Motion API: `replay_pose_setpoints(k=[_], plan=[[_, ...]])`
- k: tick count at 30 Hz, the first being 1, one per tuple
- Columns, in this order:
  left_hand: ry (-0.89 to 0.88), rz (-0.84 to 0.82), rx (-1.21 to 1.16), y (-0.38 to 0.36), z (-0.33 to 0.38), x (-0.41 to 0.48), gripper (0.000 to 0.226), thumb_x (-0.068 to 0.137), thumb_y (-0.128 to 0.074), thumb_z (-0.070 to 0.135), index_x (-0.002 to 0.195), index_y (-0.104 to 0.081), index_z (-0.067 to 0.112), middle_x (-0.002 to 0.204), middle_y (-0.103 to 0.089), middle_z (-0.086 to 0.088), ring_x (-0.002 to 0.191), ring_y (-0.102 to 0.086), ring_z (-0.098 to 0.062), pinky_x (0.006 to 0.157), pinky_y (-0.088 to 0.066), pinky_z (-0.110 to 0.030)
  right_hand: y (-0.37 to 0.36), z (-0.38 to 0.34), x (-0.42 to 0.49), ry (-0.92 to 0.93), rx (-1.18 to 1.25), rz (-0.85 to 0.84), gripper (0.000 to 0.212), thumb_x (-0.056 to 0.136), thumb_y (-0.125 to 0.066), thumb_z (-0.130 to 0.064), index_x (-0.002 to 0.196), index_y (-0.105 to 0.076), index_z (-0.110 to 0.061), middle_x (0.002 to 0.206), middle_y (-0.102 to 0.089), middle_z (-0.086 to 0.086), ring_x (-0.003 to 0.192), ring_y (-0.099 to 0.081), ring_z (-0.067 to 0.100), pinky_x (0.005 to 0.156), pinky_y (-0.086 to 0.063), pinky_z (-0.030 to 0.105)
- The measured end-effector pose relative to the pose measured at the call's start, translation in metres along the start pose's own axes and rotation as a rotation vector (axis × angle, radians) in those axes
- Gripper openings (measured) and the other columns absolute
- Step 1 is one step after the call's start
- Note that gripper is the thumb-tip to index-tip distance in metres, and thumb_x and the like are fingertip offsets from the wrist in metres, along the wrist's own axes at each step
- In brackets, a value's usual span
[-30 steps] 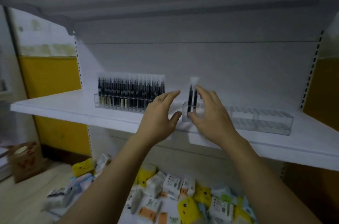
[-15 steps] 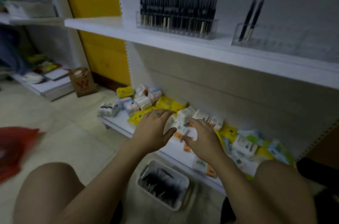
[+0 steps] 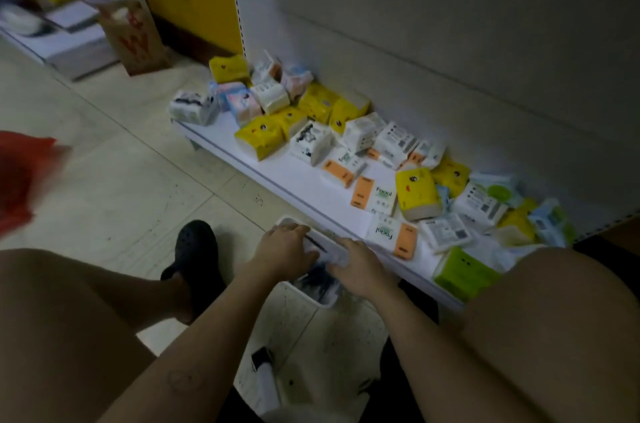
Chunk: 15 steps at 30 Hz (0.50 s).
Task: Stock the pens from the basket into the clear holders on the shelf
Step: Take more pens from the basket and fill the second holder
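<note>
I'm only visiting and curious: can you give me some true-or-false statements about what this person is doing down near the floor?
1. The left hand and the right hand are both at the white basket. True.
2. The basket stands on the low shelf among the tissue packs. False: it stands on the floor, just in front of that shelf.
3. Dark pens lie inside the basket. True.
4. The clear holders are in view. False: none shows in this picture.
5. The shoe is white. False: it is black.
</note>
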<state>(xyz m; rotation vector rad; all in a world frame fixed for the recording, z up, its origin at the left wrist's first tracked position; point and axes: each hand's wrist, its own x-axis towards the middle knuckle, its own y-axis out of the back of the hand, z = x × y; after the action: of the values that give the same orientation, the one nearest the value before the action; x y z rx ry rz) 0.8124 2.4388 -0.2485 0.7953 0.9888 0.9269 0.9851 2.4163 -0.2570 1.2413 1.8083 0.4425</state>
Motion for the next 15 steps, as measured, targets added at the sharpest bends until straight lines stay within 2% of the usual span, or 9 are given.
replay_pose_setpoints(k=[2, 4, 7, 8, 10, 12, 13, 14, 15], plan=[[0.066, -0.078, -0.046, -0.021, -0.012, 0.002, 0.045, 0.094, -0.049, 0.046, 0.13, -0.049, 0.018, 0.13, -0.055, -0.007, 0.116, -0.053, -0.025, 0.098, -0.044, -0.038, -0.015, 0.008, 0.008, -0.04, 0.038, -0.067, 0.06, 0.092, -0.062, -0.032, 0.144, -0.04, -0.013, 0.142, -0.046, 0.01, 0.121, -0.051, 0.028, 0.096, -0.047, 0.037], [0.138, -0.154, -0.108, -0.043, -0.024, 0.005, 0.049, 0.095, -0.05, 0.044, 0.136, -0.046, 0.017, 0.136, -0.051, -0.008, 0.12, -0.051, -0.027, 0.098, -0.045, -0.039, -0.029, 0.016, 0.017, -0.077, 0.055, -0.138, 0.06, 0.092, -0.062, -0.034, 0.144, -0.039, -0.015, 0.142, -0.045, 0.01, 0.117, -0.054, 0.028, 0.092, -0.049, 0.036], [0.198, -0.213, -0.257, -0.071, -0.032, 0.013, 0.045, 0.096, -0.051, 0.04, 0.134, -0.049, 0.018, 0.134, -0.054, -0.008, 0.115, -0.053, -0.027, 0.096, -0.046, -0.04, -0.04, 0.023, 0.03, -0.157, 0.066, -0.212, 0.052, 0.093, -0.062, -0.033, 0.138, -0.045, -0.015, 0.128, -0.054, 0.008, 0.103, -0.058, 0.025, 0.08, -0.049, 0.034], [0.204, -0.228, -0.299, -0.08, -0.033, 0.018, 0.042, 0.097, -0.051, 0.036, 0.133, -0.051, 0.017, 0.133, -0.055, -0.008, 0.114, -0.054, -0.026, 0.096, -0.046, -0.039, -0.043, 0.027, 0.035, -0.185, 0.074, -0.226, 0.042, 0.093, -0.062, -0.03, 0.13, -0.051, -0.014, 0.114, -0.058, 0.006, 0.096, -0.058, 0.022, 0.075, -0.046, 0.031], [0.194, -0.281, -0.32, -0.09, -0.035, 0.027, 0.039, 0.099, -0.047, 0.03, 0.135, -0.051, 0.015, 0.134, -0.055, -0.009, 0.117, -0.053, -0.027, 0.098, -0.045, -0.038, -0.047, 0.032, 0.045, -0.229, 0.081, -0.219, 0.009, 0.091, -0.062, -0.022, 0.09, -0.058, -0.013, 0.08, -0.055, 0.0, 0.075, -0.054, 0.018, 0.066, -0.038, 0.028], [0.187, -0.326, -0.305, -0.098, -0.041, 0.04, 0.038, 0.1, -0.045, 0.027, 0.135, -0.052, 0.013, 0.134, -0.054, -0.01, 0.118, -0.052, -0.029, 0.098, -0.044, -0.037, -0.051, 0.035, 0.056, -0.296, 0.092, -0.233, 0.024, 0.09, -0.061, -0.019, 0.07, -0.052, -0.012, 0.067, -0.051, 0.002, 0.062, -0.047, 0.016, 0.062, -0.035, 0.03], [0.202, -0.334, -0.308, -0.101, -0.045, 0.048, 0.038, 0.099, -0.047, 0.028, 0.133, -0.053, 0.013, 0.132, -0.055, -0.01, 0.117, -0.052, -0.029, 0.097, -0.045, -0.037, -0.054, 0.036, 0.062, -0.321, 0.103, -0.252, 0.019, 0.091, -0.06, -0.02, 0.076, -0.058, -0.008, 0.074, -0.058, 0.007, 0.066, -0.052, 0.018, 0.065, -0.04, 0.031], [0.217, -0.338, -0.306, -0.105, -0.05, 0.056, 0.037, 0.097, -0.049, 0.03, 0.13, -0.054, 0.014, 0.13, -0.057, -0.01, 0.114, -0.053, -0.029, 0.096, -0.046, -0.038, -0.056, 0.036, 0.068, -0.328, 0.118, -0.269, 0.018, 0.092, -0.059, -0.021, 0.094, -0.065, -0.004, 0.091, -0.064, 0.014, 0.078, -0.059, 0.023, 0.073, -0.046, 0.035], [0.228, -0.343, -0.299, -0.108, -0.054, 0.064, 0.037, 0.096, -0.05, 0.032, 0.128, -0.054, 0.014, 0.129, -0.057, -0.011, 0.111, -0.054, -0.028, 0.094, -0.048, -0.04, -0.059, 0.036, 0.075, -0.349, 0.123, -0.289, 0.029, 0.093, -0.059, -0.022, 0.113, -0.063, -0.001, 0.109, -0.064, 0.017, 0.094, -0.061, 0.028, 0.083, -0.049, 0.038]])
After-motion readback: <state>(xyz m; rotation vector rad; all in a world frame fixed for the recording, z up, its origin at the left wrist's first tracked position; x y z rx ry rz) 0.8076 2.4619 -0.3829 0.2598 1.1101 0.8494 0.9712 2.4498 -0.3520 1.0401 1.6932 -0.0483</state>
